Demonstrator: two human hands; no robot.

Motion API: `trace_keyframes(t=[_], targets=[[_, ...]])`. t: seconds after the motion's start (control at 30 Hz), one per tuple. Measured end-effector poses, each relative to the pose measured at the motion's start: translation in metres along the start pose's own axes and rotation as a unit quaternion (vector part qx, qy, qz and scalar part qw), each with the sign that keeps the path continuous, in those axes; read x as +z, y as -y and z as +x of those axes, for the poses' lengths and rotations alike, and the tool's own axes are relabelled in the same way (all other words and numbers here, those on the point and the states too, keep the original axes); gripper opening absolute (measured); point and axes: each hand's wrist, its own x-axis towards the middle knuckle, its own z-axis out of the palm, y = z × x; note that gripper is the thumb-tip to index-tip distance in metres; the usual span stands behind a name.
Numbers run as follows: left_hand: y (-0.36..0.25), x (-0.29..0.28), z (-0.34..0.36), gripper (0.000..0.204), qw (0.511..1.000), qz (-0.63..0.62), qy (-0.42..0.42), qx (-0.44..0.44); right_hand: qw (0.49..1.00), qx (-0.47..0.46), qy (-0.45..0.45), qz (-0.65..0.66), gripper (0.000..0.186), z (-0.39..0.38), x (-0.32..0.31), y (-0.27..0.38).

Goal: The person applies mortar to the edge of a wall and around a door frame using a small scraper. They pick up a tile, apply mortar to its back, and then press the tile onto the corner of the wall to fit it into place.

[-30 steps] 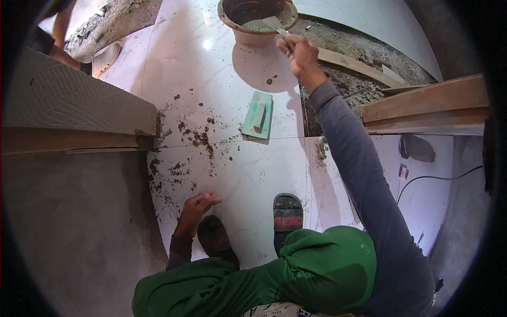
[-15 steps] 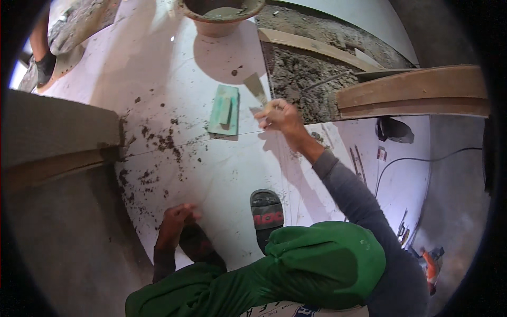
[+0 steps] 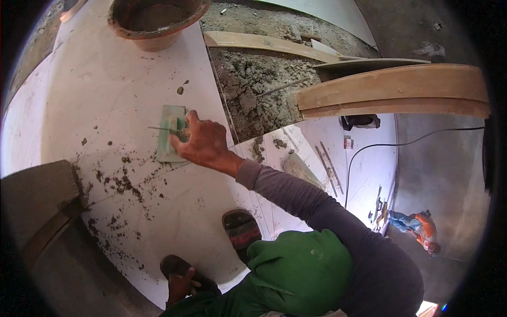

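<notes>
Under my right fingers: a flat green rectangular plastic float (image 3: 170, 132) lies on the white floor tile (image 3: 105, 95), its long side running away from me.
Right hand: my right hand (image 3: 203, 141) reaches forward on a grey sleeve (image 3: 296, 195) and rests over the near right edge of the float.
Right fingers: they curl narrow around a thin metal trowel (image 3: 158, 129); its slim blade pokes out to the left of the fingertips, across the float. I cannot tell how firmly they press.
Left hand: my left hand (image 3: 182, 285) sits low by my body, on top of a dark sandal (image 3: 174, 264).
Left fingers: bent loosely over the sandal and foot; I cannot tell whether they grip anything.
Beyond the right fingertips: a round brown mortar pan (image 3: 156, 21) stands on the tile, well apart from the float.
Right of the knuckles: a bed of rough grey mortar (image 3: 253, 90) fills the untiled strip, with a pale wooden plank (image 3: 264, 45) along its far side.
Near side of the fingers: dark crumbs of mortar (image 3: 121, 182) scatter over the tile, toward a grey block (image 3: 37, 195) on the left.
Behind the wrist: a second sandal with a red strap (image 3: 240, 230) rests on the tile, beside my green-clad knee (image 3: 301, 269).
Far right: a curved wooden beam (image 3: 396, 95), and a black cable (image 3: 380, 148) on the floor.
</notes>
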Motion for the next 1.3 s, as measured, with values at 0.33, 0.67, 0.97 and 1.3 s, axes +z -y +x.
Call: trace_keyframes(t=[0.33, 0.67, 0.97, 1.3], targets=[[0.000, 0.004, 0.019, 0.047, 0.997, 0.026, 0.014, -0.077, 0.988, 0.116, -0.006, 0.098, 0.025, -0.044, -0.065, -0.005], [0.035, -0.003, -0.048, 0.041, 0.973, -0.222, 0.063, -0.012, 0.967, 0.242, 0.061, 0.060, 0.021, -0.220, -0.269, 0.053], [0.030, 0.011, -0.316, 0.053, 0.926, -0.335, 0.158, 0.078, 0.930, 0.329, 0.147, 0.073, 0.018, -0.483, -0.435, 0.040], [-0.012, 0.101, -0.605, 0.077, 0.981, -0.091, 0.015, 0.173, 0.895, 0.386, 0.164, 0.153, 0.031, -0.541, -0.563, 0.115]])
